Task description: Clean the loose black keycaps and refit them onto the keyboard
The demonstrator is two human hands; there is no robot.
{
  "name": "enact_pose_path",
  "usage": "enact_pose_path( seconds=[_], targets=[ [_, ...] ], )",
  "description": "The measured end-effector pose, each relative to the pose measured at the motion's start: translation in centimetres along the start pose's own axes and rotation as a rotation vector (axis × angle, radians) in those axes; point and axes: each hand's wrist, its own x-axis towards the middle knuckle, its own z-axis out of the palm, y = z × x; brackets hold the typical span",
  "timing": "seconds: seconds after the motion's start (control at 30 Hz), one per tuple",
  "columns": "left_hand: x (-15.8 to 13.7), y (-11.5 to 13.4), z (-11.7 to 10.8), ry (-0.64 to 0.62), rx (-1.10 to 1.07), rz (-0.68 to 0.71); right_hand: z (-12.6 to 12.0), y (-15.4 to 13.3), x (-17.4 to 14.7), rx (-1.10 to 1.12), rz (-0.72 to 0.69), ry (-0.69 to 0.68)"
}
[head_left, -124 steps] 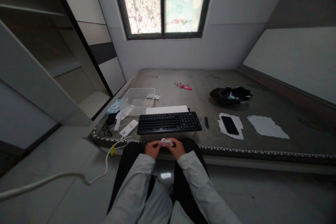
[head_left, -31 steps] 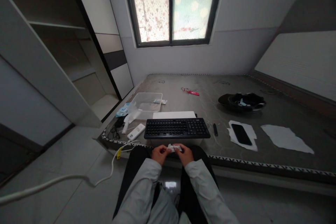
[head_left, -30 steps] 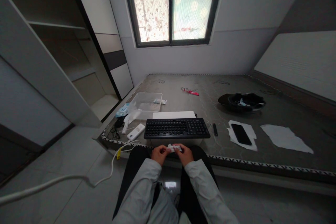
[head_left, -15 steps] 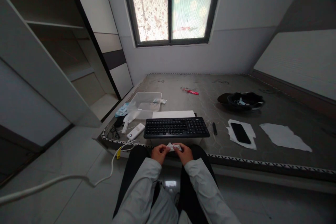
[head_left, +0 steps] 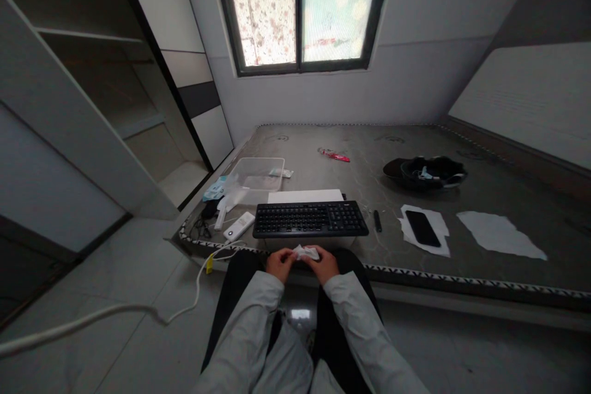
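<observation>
A small crumpled white tissue (head_left: 305, 252) is pinched between my two hands, just above my lap. My left hand (head_left: 280, 263) grips its left end with the fingertips. On the other end, my right hand (head_left: 324, 265) has its thumb and fingers closed. Directly beyond the hands lies a black keyboard (head_left: 310, 220), propped at the near edge of the mattress. Neither hand touches it. A white sheet or box edge (head_left: 305, 196) shows behind the keyboard.
To the left are a clear plastic box (head_left: 258, 173), a white power bank (head_left: 239, 226) and a white cable (head_left: 198, 292). On the right lie a black pen-like stick (head_left: 377, 220), a phone (head_left: 422, 229) on white paper, another paper sheet (head_left: 501, 235) and a dark cap (head_left: 425, 173).
The hands have shifted slightly, and the tissue sits a little differently between the fingers. The whole view has tilted a touch, and the objects on the mattress stay in place.
</observation>
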Motion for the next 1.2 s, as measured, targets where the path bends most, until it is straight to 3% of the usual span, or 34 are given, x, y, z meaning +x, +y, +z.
enact_pose_path(
  seconds=[0.5, 0.8, 1.2],
  targets=[
    [0.1, -0.4, 0.2, 0.027, -0.011, 0.0, -0.1, 1.0, 0.3, 0.107, 0.018, -0.052],
    [-0.4, 0.5, 0.6, -0.098, -0.162, -0.111, 0.1, 2.1, 0.7, 0.099, -0.008, -0.045],
    [-0.6, 1.1, 0.3, -0.092, -0.103, -0.077, 0.2, 1.5, 0.5, 0.088, -0.028, 0.023]
  ],
)
